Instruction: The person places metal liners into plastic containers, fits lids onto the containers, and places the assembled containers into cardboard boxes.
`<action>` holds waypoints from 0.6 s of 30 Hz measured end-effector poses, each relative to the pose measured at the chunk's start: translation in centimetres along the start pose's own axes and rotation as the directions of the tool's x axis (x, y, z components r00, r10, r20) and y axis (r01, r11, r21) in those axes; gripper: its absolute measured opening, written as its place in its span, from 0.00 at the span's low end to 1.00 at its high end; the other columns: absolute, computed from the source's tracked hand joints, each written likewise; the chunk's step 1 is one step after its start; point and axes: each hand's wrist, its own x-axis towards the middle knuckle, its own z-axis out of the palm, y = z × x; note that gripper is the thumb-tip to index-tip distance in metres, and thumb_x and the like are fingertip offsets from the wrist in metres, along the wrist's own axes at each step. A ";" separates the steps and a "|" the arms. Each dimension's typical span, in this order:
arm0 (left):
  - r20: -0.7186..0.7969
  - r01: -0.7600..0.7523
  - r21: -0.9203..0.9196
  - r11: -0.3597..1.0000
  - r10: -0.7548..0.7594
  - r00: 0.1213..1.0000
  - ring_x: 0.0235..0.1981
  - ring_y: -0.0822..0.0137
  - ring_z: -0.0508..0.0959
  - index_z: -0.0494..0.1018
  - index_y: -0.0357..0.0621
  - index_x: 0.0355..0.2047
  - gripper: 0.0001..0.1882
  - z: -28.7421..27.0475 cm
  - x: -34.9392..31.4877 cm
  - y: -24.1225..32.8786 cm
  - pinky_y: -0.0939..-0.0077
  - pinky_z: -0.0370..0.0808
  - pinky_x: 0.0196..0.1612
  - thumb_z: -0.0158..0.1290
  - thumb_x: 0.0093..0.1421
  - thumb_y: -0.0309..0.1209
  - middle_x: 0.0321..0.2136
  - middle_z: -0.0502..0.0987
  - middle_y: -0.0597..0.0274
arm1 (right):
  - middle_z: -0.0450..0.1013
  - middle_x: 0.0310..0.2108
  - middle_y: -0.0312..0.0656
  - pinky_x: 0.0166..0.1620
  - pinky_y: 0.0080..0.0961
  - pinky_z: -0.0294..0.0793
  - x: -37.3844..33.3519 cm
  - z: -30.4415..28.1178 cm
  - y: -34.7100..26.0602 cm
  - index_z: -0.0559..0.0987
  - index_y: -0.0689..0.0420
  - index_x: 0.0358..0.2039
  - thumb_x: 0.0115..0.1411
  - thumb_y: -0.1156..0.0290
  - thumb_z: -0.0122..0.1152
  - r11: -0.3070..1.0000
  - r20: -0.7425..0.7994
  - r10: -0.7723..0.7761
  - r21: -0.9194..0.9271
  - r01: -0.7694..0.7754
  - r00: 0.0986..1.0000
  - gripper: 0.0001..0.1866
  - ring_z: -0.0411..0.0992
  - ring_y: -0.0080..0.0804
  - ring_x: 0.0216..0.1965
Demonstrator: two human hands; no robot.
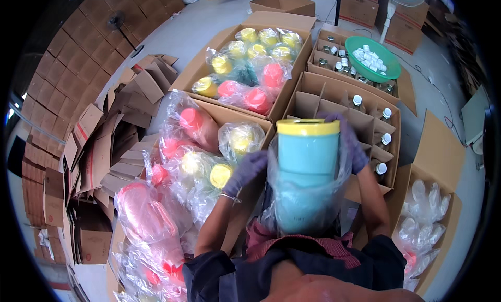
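Note:
A light blue plastic canister (307, 156) with a yellow rim stands upright close to my body. A clear plastic bag (342, 184) wraps its lower part and rises loosely along both sides. My left hand (246, 171), in a purple glove, is closed at the bag's left edge, with its fingertips bunched on the film. On the other side, my right hand (352, 145), also gloved, is beside the canister's upper right, its fingers reaching behind the yellow rim. Motion blurs those fingers, so their grip is unclear.
Bagged pink and yellow-topped containers fill an open carton (229, 169) at left and another carton (292, 101) beyond. At right stands a divided carton (308, 85) with white-capped bottles. Farther back, a green bowl (390, 72) holds white caps. Flattened cardboard (96, 145) lies far left.

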 end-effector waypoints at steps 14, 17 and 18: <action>0.060 -0.120 -0.884 0.451 0.364 0.929 0.59 0.58 0.68 0.61 0.36 0.62 0.40 5.0 10.7 9.8 0.58 0.64 0.62 0.33 0.67 0.61 0.59 0.68 0.47 | 0.63 0.61 0.43 0.63 0.31 0.62 -14.4 -4.6 -1.7 0.65 0.59 0.62 0.61 0.62 0.59 0.977 -0.171 0.072 -0.187 -0.105 0.983 0.30 0.60 0.34 0.63; 0.245 0.057 -0.882 0.467 0.352 0.903 0.53 0.54 0.74 0.68 0.32 0.53 0.39 8.0 11.9 8.3 0.59 0.68 0.59 0.33 0.67 0.61 0.52 0.73 0.43 | 0.69 0.52 0.44 0.61 0.35 0.63 -6.8 0.5 -13.5 0.70 0.60 0.57 0.60 0.68 0.58 0.756 -0.163 -0.370 -0.625 0.194 0.915 0.24 0.66 0.39 0.56; 0.316 0.124 -0.873 0.472 0.353 0.881 0.50 0.53 0.75 0.70 0.31 0.50 0.39 8.8 12.2 8.1 0.59 0.69 0.58 0.33 0.67 0.61 0.49 0.75 0.42 | 0.70 0.49 0.44 0.62 0.35 0.61 -5.9 2.4 -13.8 0.73 0.59 0.51 0.58 0.69 0.59 0.766 -0.109 -0.384 -0.592 0.250 0.917 0.20 0.67 0.41 0.54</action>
